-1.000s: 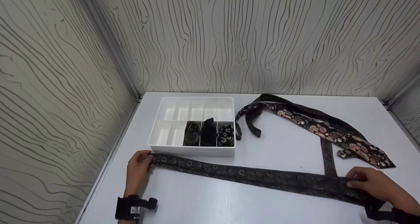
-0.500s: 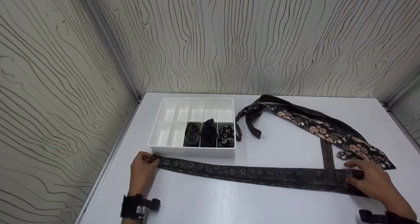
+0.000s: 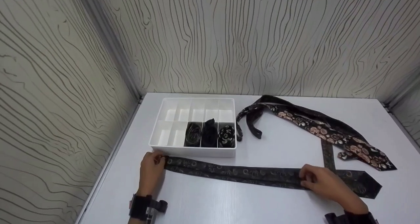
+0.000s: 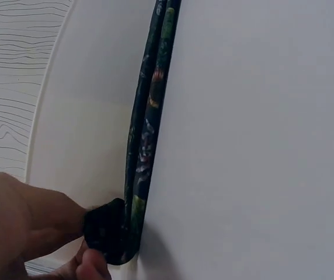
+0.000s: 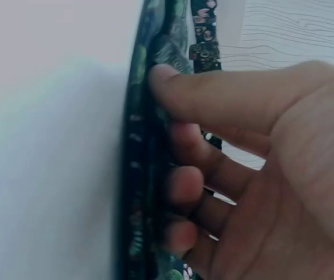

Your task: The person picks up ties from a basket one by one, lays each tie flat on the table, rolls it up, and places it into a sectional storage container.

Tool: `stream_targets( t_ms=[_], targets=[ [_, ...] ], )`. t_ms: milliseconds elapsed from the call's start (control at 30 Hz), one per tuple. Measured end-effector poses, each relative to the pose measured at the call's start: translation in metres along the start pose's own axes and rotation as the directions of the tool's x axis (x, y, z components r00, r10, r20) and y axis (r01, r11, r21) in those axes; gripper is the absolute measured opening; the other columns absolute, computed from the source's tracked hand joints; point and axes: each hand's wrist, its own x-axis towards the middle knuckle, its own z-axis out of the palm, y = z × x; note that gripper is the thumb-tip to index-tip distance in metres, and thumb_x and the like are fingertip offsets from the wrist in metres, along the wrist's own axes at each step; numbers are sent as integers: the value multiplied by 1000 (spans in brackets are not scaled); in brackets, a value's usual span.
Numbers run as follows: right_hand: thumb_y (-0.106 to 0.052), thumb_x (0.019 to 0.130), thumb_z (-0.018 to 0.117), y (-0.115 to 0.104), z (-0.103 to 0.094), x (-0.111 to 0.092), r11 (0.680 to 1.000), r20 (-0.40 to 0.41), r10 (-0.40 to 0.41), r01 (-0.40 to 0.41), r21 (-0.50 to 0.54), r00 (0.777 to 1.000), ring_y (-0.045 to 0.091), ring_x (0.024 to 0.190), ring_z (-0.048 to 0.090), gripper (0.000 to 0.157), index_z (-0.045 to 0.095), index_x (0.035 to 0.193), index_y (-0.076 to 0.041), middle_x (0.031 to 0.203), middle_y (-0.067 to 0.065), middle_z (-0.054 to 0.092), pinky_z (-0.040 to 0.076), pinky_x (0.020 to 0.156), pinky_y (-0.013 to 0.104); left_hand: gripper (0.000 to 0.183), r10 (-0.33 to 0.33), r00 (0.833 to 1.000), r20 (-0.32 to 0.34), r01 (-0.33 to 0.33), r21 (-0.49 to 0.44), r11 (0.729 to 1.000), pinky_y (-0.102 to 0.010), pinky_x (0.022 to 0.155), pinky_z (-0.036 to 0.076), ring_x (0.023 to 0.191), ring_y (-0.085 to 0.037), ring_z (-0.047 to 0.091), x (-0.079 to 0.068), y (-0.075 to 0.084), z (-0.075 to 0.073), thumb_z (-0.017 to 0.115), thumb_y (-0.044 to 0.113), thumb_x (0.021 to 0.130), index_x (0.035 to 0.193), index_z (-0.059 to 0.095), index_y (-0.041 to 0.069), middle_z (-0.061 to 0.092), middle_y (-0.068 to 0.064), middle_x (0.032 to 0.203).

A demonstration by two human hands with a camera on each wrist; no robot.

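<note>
A dark patterned necktie (image 3: 236, 174) lies folded lengthwise across the white table. Its fold is at the left, where my left hand (image 3: 152, 171) pinches it between thumb and fingers. The left wrist view shows the dark folded end (image 4: 105, 230) bent over at those fingers, two layers running away from it. Farther right, my right hand (image 3: 328, 188) grips the tie, thumb (image 5: 173, 87) on its near edge and fingers curled against it. Beyond this hand the wide pointed tip (image 3: 370, 186) lies flat. The narrow tail (image 3: 328, 155) runs back under a floral necktie (image 3: 315, 130).
A white divided box (image 3: 193, 151) stands behind the tie's left part. Three of its front compartments hold rolled neckties: a dark striped one (image 3: 193, 135), a plain dark one (image 3: 209, 137) and a black-and-white one (image 3: 226, 137). Patterned walls (image 3: 256, 53) border the table.
My right hand has moved left along the tie from its wide end, leaving the pointed tip in sight. My left hand has shifted slightly right with the folded end.
</note>
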Motion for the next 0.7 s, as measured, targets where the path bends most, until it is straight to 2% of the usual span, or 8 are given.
stream_targets(
  t_ms=[100,233,367,467,567,633,700],
  targets=[
    [-9,91,78,-5,1,-1,1000,-27,-10,10,24,1000,3,68,47,15,69,103,-14,82,-4,60,40,60,25,35,-24,1000,0,24,20,1000,-40,80,52,98,-29,62,-2,0,3,73,12,97,128,69,-3,65,-17,106],
    [-7,92,76,-25,6,6,998,-92,-40,45,44,995,2,70,49,14,71,102,-16,83,-6,60,42,61,24,45,-42,999,-4,42,-19,999,-52,92,54,111,-36,65,-3,4,9,74,5,94,135,60,-8,67,-23,115],
    [-8,94,76,-48,18,17,992,-58,-104,108,67,993,1,72,50,14,71,103,-17,85,-7,61,44,62,24,30,3,1000,-1,-3,-47,999,-50,90,54,108,-33,64,-4,14,17,72,-4,91,120,64,-2,66,-19,112],
    [-14,95,77,-62,29,25,988,11,-138,137,74,990,2,72,51,10,72,103,-18,85,-8,61,44,62,25,16,24,1000,15,-23,-29,999,-46,90,54,106,-29,63,-6,20,22,73,2,94,109,68,2,65,-15,111],
    [-20,95,78,-73,39,31,991,63,-130,128,45,989,3,69,51,8,71,100,-19,82,-9,61,43,61,26,15,30,999,22,-29,-25,999,-46,94,54,110,-27,64,-9,24,24,69,9,100,113,73,3,66,-14,116],
    [-22,95,79,-81,45,35,993,54,-118,118,0,991,3,67,51,9,70,96,-21,79,-10,60,42,60,26,19,26,999,22,-26,-28,999,-46,93,54,110,-26,64,-11,26,24,66,10,102,117,73,3,66,-14,118],
    [-24,95,79,-88,50,40,991,26,-126,127,-38,992,2,67,50,10,71,99,-21,79,-12,59,42,60,26,20,23,1000,18,-23,-18,1000,-45,90,54,107,-27,63,-12,27,25,65,9,101,119,73,3,65,-15,116]
  ],
)
